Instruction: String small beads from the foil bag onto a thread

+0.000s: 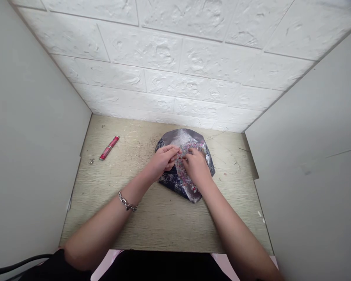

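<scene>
A crumpled silver and dark-blue foil bag [181, 138] lies flat on the middle of the wooden tabletop [163, 222]. A heap of small pink and clear beads [183, 175] rests on top of it. My left hand [160, 160] and my right hand [196, 164] meet over the beads, fingertips pinched together at the heap's upper end. Whatever the fingers pinch is too small to make out. A chain bracelet [126, 202] circles my left wrist.
A red tube [109, 148] lies at the table's left, with a small metal clasp [91, 161] near it. Grey partition walls close in left and right, a white brick-pattern wall behind. A black cable [14, 265] runs at the bottom left.
</scene>
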A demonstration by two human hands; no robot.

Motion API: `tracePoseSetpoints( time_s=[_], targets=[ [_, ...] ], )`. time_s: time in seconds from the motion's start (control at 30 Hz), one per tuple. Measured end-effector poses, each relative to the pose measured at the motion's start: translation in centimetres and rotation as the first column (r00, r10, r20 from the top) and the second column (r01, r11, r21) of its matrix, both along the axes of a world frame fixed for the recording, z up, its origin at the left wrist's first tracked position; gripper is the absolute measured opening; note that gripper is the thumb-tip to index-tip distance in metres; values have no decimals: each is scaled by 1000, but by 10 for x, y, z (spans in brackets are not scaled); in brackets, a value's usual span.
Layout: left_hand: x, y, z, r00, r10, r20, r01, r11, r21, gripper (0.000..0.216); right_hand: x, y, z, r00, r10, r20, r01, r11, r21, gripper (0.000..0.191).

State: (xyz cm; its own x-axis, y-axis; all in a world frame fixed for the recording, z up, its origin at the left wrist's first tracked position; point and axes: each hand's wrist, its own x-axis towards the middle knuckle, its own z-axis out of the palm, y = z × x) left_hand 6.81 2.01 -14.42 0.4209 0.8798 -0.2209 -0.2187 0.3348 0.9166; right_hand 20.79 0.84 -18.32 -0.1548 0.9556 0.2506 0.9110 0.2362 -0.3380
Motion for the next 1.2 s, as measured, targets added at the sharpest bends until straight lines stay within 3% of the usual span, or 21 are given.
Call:
tracePoseSetpoints(
  time_s=[0.17,0.3,0.4,0.53,0.67,0.8,0.9,1.07,1.2],
  targets=[
    [1,0,-5,999,16,-37,-15,999,32,21,-5,-1,5,999,-25,-23,26,999,31,16],
    [3,-1,-5,988,55,-141,-40,993,107,20,-5,-2,14,953,-30,-301,54,996,72,14],
    [5,-2,-4,976,73,-207,-37,984,177,22,-2,-3,20,830,12,-558,29,998,63,17],
    [5,-2,-3,966,88,-242,-26,969,246,24,3,-2,22,623,-1,-782,-6,1000,-6,16],
    [4,-2,-3,949,132,-287,-38,950,311,24,4,0,20,455,-44,-890,-42,997,-70,16],
    [4,-4,-2,936,159,-313,-36,931,364,23,4,1,16,356,-52,-933,-110,989,-98,17],
    [5,-4,-2,930,162,-330,-10,909,417,22,4,1,15,359,-48,-932,-121,988,-97,17],
    [5,-4,-3,918,170,-359,13,890,455,23,2,-1,19,450,-14,-893,-93,994,-63,13],
    [5,-5,-2,904,183,-387,-3,907,421,20,2,-5,20,660,74,-748,-19,996,83,13]
  ],
)
